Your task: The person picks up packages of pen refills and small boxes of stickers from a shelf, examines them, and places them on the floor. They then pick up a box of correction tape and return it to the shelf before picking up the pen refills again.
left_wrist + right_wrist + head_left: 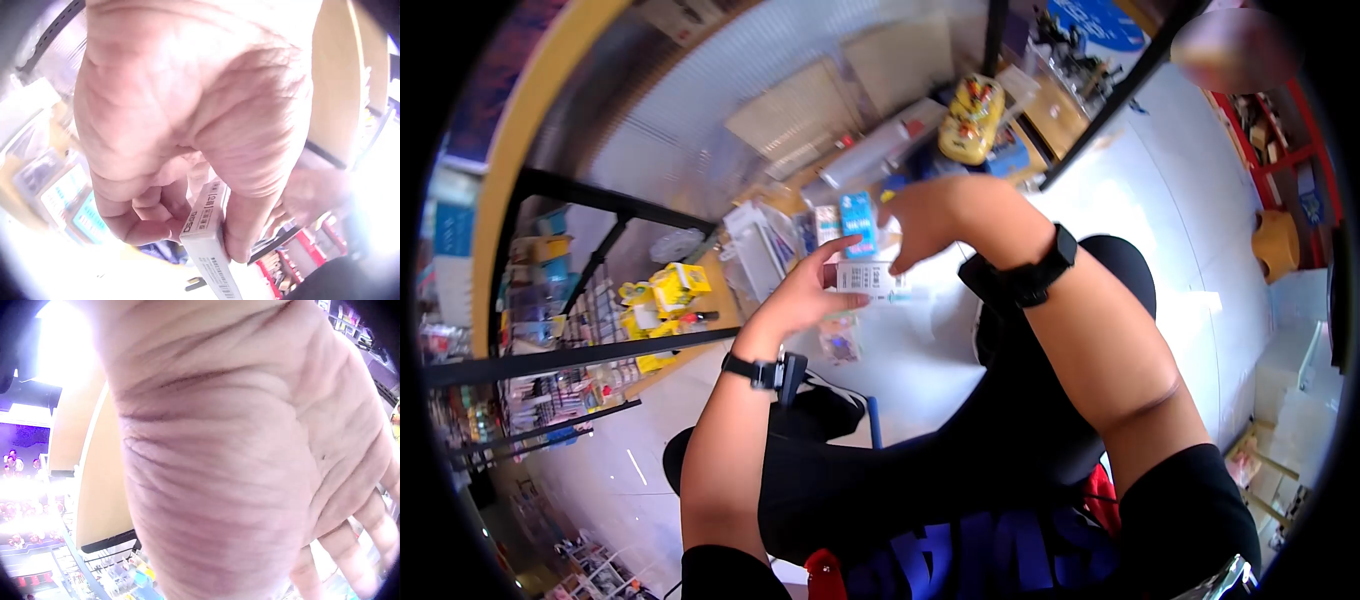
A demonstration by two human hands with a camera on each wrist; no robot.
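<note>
Between its thumb and fingers, my left hand [798, 297] pinches a small white carton [872, 277] with dark printed lettering. From close up in the left wrist view, the carton [215, 265] points away from the palm, its printed edge turned toward the camera. My right hand [940, 220] hovers just right of the carton, fingers loosely extended. Nothing shows in its grasp; the right wrist view has the palm [244, 450] filling most of the picture, with fairly straight fingers. Behind the carton stand a blue box [857, 222] and a white box [827, 228].
A wooden shelf with black metal bars [590, 345] runs along the left. It carries yellow packages [675, 290] and a clear plastic case [760, 245]. Farther back sits a yellow tray [972, 120] of small items. A clear packet [840, 338] lies below the hands.
</note>
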